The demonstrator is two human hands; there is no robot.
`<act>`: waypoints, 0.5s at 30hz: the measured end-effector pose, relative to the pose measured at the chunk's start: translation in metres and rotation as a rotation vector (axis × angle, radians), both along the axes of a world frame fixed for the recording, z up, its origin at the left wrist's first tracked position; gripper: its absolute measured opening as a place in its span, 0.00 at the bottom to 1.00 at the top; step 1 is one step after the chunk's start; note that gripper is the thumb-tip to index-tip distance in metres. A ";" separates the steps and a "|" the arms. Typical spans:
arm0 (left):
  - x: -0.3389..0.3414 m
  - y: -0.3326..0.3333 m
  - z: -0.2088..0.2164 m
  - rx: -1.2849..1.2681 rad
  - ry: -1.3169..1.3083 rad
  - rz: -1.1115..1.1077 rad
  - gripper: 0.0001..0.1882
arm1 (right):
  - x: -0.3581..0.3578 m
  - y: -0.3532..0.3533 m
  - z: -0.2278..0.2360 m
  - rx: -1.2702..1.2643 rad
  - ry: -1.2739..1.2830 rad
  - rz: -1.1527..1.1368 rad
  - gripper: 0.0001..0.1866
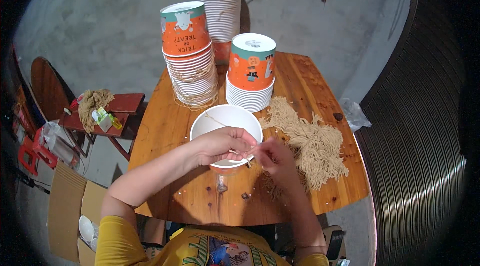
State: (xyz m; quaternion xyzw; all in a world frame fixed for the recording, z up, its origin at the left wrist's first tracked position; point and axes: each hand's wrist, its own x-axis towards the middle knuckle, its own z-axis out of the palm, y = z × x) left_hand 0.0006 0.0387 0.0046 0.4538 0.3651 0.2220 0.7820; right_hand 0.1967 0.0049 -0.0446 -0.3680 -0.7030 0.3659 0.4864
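While both pinch string [239, 154]; bucket rim [226, 110] crowded.

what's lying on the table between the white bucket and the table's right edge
In the head view, a heap of tan string pieces lies on the wooden table, right of the white bucket.

Glossy wooden table [300, 73], smooth paper bucket [226, 120] — probably, fuzzy cotton strings [315, 146]

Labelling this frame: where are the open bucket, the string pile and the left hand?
bucket [220, 118], head view, white inner wall.
string pile [315, 146], head view, middle of the heap.
left hand [222, 144], head view, back of hand.
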 end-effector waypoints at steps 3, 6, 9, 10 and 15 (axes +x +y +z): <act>0.002 -0.004 0.003 0.022 0.027 0.038 0.09 | 0.002 -0.001 0.001 -0.148 0.060 -0.025 0.04; 0.004 -0.005 0.002 0.186 0.097 0.032 0.11 | 0.001 -0.002 0.005 -0.110 0.036 -0.034 0.04; 0.006 -0.008 0.004 0.304 0.100 0.069 0.13 | -0.001 -0.002 0.009 -0.031 -0.006 -0.059 0.04; 0.005 -0.007 -0.001 0.353 0.099 0.066 0.14 | -0.002 -0.002 0.010 0.044 -0.084 -0.082 0.04; 0.004 -0.010 0.002 0.412 0.139 0.038 0.15 | -0.002 0.000 0.012 0.009 -0.100 -0.107 0.04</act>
